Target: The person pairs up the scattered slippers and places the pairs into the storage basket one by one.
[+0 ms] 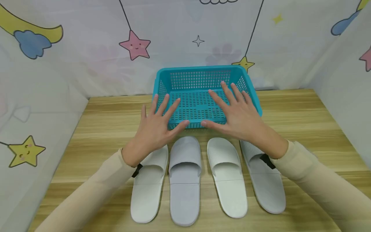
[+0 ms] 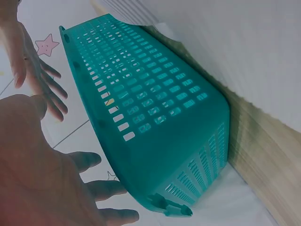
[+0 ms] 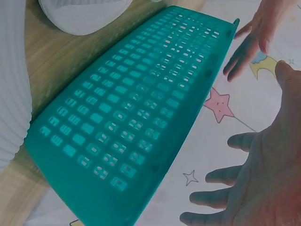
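Note:
Both hands hover with fingers spread above the near side of a teal plastic basket (image 1: 200,69). My left hand (image 1: 155,129) is over the basket's left front corner, my right hand (image 1: 240,117) over its right part; neither holds anything. In the left wrist view the left hand (image 2: 42,174) is beside the basket's rim, and in the right wrist view the right hand (image 3: 263,179) stands apart from it. Below lie a white slipper (image 1: 146,196), a grey slipper (image 1: 185,199), another white slipper (image 1: 232,193) and another grey slipper (image 1: 268,190), the outer two partly hidden by the wrists.
The basket stands at the back of a wood-grain table (image 1: 98,129), close to a white cloth backdrop (image 1: 174,25) printed with stars and moons. Cloth also hangs along the left and right sides. The slippers lie in a row in front of the basket, toes toward it.

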Demonstrator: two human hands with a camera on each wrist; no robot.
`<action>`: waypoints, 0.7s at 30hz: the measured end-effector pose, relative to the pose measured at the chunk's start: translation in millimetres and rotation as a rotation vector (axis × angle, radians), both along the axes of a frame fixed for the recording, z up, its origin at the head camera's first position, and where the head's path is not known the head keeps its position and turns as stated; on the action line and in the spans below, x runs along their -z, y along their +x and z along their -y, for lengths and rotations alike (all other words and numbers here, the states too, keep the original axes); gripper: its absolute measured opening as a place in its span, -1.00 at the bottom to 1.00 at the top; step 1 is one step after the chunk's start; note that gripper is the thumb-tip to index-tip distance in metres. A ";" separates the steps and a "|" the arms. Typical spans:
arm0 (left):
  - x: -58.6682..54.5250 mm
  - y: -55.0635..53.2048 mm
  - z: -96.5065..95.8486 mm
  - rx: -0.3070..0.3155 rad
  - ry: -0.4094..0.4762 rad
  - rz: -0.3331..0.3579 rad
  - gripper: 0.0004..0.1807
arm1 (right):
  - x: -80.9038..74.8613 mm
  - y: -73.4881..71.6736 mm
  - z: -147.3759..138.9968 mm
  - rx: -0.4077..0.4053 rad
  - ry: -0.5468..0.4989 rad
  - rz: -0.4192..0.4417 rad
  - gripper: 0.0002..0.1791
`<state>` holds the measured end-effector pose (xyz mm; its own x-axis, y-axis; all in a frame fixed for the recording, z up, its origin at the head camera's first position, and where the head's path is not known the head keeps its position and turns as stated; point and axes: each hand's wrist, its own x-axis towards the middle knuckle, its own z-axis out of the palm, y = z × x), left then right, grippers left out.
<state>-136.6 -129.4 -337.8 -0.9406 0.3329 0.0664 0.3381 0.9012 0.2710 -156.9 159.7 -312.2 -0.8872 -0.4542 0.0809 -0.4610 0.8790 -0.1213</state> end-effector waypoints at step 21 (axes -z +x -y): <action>5.5 35.2 21.8 0.020 -0.014 0.013 -0.06 | 3.4 10.5 -5.6 -0.027 -0.004 -0.026 0.04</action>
